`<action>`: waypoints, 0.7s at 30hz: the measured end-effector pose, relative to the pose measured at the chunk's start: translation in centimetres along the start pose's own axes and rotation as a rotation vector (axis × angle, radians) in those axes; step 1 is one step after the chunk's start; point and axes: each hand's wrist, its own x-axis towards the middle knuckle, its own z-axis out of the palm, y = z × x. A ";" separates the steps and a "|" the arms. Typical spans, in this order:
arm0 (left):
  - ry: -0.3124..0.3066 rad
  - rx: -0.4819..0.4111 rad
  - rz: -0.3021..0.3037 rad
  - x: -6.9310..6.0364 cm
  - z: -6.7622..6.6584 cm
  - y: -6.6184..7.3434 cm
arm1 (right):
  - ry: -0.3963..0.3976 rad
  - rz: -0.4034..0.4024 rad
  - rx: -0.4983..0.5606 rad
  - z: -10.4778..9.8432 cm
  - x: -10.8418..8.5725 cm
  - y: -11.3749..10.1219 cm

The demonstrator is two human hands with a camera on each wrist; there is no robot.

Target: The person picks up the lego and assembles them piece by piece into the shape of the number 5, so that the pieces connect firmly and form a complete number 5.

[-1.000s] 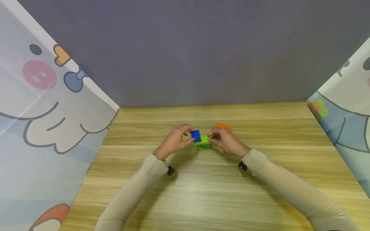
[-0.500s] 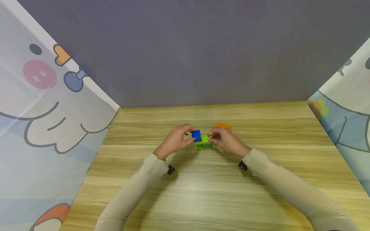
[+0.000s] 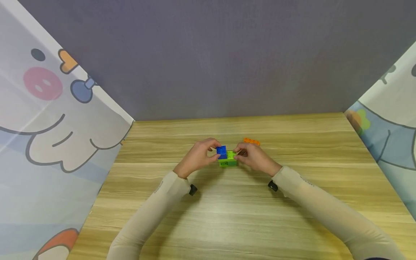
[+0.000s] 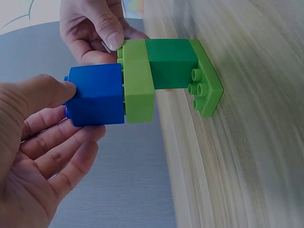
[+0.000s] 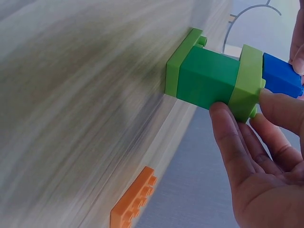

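Note:
Between the two hands a small tower of toy bricks stands on the table. Its base is a flat light green brick (image 4: 209, 85), with a dark green brick (image 4: 172, 64) above it and another light green brick (image 4: 138, 80) on top. A blue brick (image 4: 97, 94) sits at the left end of that top brick, a thin gap showing between them. My left hand (image 3: 199, 155) pinches the blue brick between thumb and fingers. My right hand (image 3: 255, 157) holds the right end of the upper light green brick, its thumb near the studs and a finger (image 5: 223, 118) touching the dark green brick.
An orange studded brick (image 3: 251, 141) lies on the wooden table (image 3: 208, 216) behind the right hand. A grey panel (image 3: 208, 61) rises at the table's back edge, and printed cartoon sheets (image 3: 65, 144) line both sides.
The blue brick has turned slightly and shifted a little right, now lying squarer over the light green brick. My left hand moved with it; the right hand stays nearly still.

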 end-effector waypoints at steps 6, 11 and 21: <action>-0.016 -0.038 0.000 0.1 -0.1 -0.1 | -0.004 -0.005 -0.004 -0.1 0.0 -0.1; -0.034 -0.052 -0.012 0.2 -0.1 -0.2 | -0.003 -0.007 0.003 0.0 0.1 -0.1; -0.031 -0.036 0.010 0.2 0.0 -0.3 | -0.006 -0.002 0.006 0.0 0.0 -0.2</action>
